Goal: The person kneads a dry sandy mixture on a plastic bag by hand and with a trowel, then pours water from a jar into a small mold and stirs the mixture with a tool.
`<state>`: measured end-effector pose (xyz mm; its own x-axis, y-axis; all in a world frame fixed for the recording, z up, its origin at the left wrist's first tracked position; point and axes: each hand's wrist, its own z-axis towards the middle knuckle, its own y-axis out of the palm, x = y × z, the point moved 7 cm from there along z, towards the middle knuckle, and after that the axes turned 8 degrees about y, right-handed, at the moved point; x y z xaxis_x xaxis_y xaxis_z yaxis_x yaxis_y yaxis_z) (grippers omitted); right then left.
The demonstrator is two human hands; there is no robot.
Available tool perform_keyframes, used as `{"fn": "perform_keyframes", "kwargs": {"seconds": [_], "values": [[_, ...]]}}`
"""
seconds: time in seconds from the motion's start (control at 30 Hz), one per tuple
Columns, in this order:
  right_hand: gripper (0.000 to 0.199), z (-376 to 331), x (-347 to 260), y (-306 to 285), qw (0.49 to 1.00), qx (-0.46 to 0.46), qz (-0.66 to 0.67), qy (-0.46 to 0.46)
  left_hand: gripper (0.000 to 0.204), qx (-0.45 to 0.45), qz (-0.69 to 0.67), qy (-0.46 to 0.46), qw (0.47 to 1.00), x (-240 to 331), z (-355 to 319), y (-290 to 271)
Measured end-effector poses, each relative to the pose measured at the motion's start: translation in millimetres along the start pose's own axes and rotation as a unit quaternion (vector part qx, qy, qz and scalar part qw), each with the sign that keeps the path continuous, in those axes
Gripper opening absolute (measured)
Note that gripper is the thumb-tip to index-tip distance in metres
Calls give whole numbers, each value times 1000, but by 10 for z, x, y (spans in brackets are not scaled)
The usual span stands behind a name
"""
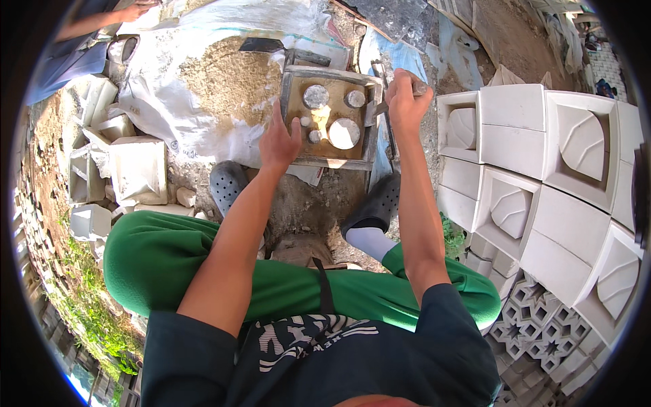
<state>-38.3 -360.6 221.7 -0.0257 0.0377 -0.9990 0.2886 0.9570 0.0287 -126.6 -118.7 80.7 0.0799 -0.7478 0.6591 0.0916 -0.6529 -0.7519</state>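
Between my feet lies a rectangular grey mould frame [371, 129] with a brown, sandy surface inside. Several round grey pieces of different sizes sit in it, among them a large pale disc [344, 133] and a darker disc [315, 96]. A pale yellow patch [320, 117] shows between them. My left hand [279, 139] rests by the frame's left side, fingers stretched out, holding nothing. At the frame's right side my right hand [408, 102] is closed round a wooden-handled tool [422, 88]. The hand hides most of it, so its kind is unclear.
A sand heap [227, 71] lies on white sheeting at the far left, with a dark flat blade [261, 45] beside it. Pale moulded blocks [512, 129] are stacked at the right, and patterned openwork blocks [536, 319] below them. Block pieces [139, 169] stand at left. Another person's arm [102, 24] reaches in top left.
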Motion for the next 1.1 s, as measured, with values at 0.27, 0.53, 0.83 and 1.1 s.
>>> {"fn": "perform_keyframes", "kwargs": {"seconds": [0.27, 0.53, 0.83, 1.1], "values": [[32, 395, 110, -19, 1000, -2, 29, -8, 68, -5, 27, -6, 1000, 0, 0, 25], [34, 445, -40, -44, 995, 15, 93, -21, 70, -41, 13, -32, 999, 21, -8, 50], [37, 353, 105, -98, 997, -35, 68, 9, 69, -20, 9, -20, 1000, 7, -11, 60], [41, -280, -642, -44, 983, 14, 167, -69, 68, 6, -1, -10, 1000, -43, -1, 8]]}}
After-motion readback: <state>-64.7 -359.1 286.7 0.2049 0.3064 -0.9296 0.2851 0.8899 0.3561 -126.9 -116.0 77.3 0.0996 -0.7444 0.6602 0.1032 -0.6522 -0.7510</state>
